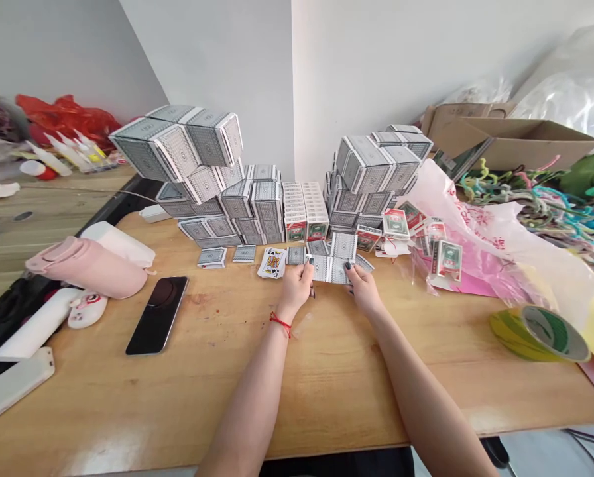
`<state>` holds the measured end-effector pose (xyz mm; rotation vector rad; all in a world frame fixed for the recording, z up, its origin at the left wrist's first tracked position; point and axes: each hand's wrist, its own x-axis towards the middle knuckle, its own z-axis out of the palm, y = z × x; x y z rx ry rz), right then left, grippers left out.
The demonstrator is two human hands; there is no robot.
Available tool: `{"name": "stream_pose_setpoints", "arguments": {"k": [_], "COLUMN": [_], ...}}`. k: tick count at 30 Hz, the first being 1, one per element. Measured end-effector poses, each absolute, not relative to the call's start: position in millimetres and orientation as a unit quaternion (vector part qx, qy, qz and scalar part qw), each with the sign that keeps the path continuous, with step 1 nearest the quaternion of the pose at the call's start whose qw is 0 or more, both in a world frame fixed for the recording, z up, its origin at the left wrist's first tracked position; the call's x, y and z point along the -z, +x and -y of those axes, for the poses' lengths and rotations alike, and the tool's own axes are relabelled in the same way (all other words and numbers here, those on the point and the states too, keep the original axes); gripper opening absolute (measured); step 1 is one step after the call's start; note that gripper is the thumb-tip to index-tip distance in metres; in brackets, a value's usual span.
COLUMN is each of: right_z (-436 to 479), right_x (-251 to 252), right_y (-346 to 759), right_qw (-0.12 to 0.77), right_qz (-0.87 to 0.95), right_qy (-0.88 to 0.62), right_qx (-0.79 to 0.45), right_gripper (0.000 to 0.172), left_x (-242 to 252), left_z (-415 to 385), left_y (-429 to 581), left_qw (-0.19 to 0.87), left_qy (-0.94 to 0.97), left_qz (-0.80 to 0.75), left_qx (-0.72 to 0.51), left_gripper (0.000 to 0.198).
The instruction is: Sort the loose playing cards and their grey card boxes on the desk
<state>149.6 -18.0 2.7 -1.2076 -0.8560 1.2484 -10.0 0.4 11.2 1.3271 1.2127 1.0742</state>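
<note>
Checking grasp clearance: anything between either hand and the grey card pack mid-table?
Nothing visible. Left hand and right hand both hold the grey card pack at its ends.

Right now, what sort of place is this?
Probably a packing workbench: stacked card boxes along the wall, a tape roll on the wooden table, a card pack between left hand and right hand.

Card packs [205, 142]: grey-white lattice pattern. Small boxes [395, 224]: green, red, white. Loose card [272, 262]: face up, yellow-red-black figure. Phone [158, 314]: black. Pouch [85, 265]: pink. Wrist string [280, 322]: red. Tape roll [540, 333]: yellow-green. Table [227, 384]: light wood grain. Bag [480, 232]: pink-white.
</note>
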Motion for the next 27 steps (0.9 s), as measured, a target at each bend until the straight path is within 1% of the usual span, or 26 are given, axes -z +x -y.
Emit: {"name": "stream_pose_setpoints", "arguments": {"k": [3,7,9,12,15,18,21,23,25,27], "right_z": [18.2,21.9,23.0,22.6,21.2,19.9,17.5,15.3,13.6,12.6], "right_x": [-5.2,-9.6,-10.0,-9.1,-8.4,-6.9,-3.6,-1.4,0.2,1.0], "right_y": [152.4,149.9,147.3,145.0,145.3,146.7,149.0,151.0,153.0,154.5], "right_qw": [0.561,0.518,0.501,0.511,0.522,0.515,0.536,0.560,0.573,0.575], "right_qz": [0.387,0.452,0.474,0.465,0.445,0.438,0.411,0.384,0.366,0.359], "right_qy": [-0.527,-0.518,-0.515,-0.525,-0.537,-0.538,-0.536,-0.531,-0.522,-0.512], "right_qx": [-0.507,-0.509,-0.509,-0.498,-0.490,-0.502,-0.506,-0.507,-0.516,-0.528], "right_gripper": [0.044,0.043,0.042,0.044,0.046,0.045,0.044,0.043,0.042,0.040], "left_x": [-9.5,-6.8,-6.0,-5.9,-6.4,-7.8,-10.9,-12.5,-11.9,-8.2], "left_z": [-2.3,-6.0,-5.9,-2.7,1.6,3.3,1.1,-2.3,-6.6,-10.9], "left_y": [-8.4,-9.8,-11.6,-12.4,-10.3,-10.2,-17.1,-25.4,-34.4,-42.0], "left_qw": [0.504,0.478,0.433,0.358,0.324,0.275,0.201,0.122,0.039,0.010], "left_qy": [0.551,0.542,0.552,0.588,0.598,0.604,0.598,0.600,0.609,0.626], "left_qz": [-0.494,-0.492,-0.516,-0.553,-0.569,-0.582,-0.598,-0.607,-0.619,-0.623], "left_qx": [-0.445,-0.485,-0.491,-0.470,-0.462,-0.469,-0.494,-0.506,-0.494,-0.470], "left_gripper": [0.046,0.038,0.039,0.043,0.046,0.047,0.043,0.034,0.025,0.024]}}
